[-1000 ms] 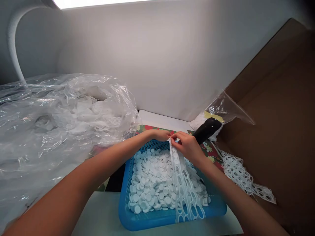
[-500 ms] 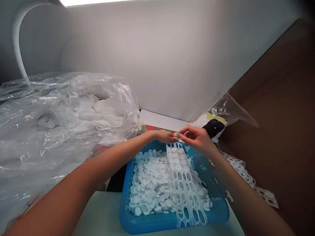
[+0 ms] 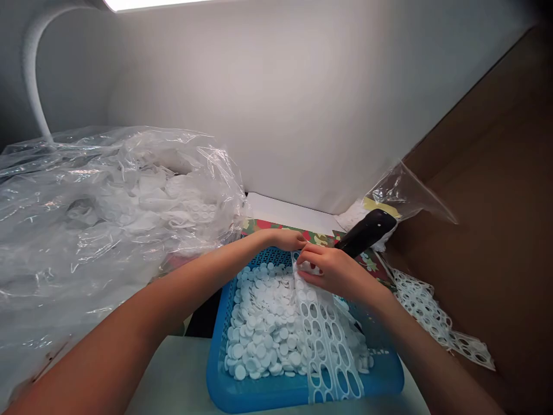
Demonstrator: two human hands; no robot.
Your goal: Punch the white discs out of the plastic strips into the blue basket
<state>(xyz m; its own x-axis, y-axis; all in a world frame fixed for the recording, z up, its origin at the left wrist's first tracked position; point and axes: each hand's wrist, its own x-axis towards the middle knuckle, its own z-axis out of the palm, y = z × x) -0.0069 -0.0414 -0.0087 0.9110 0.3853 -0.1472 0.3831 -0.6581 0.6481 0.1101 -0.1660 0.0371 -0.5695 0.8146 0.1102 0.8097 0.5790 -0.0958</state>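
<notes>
A white strip with rows of oval holes (image 3: 319, 328) lies lengthwise over a blue plastic basket (image 3: 254, 397). Small white round discs (image 3: 259, 328) fill much of the basket, and some sit in rows at the strip's far end. My left hand (image 3: 290, 238) is closed at that far end, near the basket's back rim, and pinches the strip there. Over the strip's disc-filled part is my right hand (image 3: 330, 268), thumb and fingertips bent together on a white disc (image 3: 307, 267), which they partly hide. The strip's nearer holes show no discs.
A large clear plastic bag (image 3: 129, 196) of white pieces fills the left. Behind my right hand, a black handle (image 3: 367, 230) sticks up. More perforated white strips (image 3: 427, 305) lie at the right beside a brown panel (image 3: 488, 219). A pale wall (image 3: 268, 104) stands behind.
My right hand has moved left and down from beside my left hand, where it pinched a small white disc, onto the strip's discs. The black handle shows more. My left hand stays put.
</notes>
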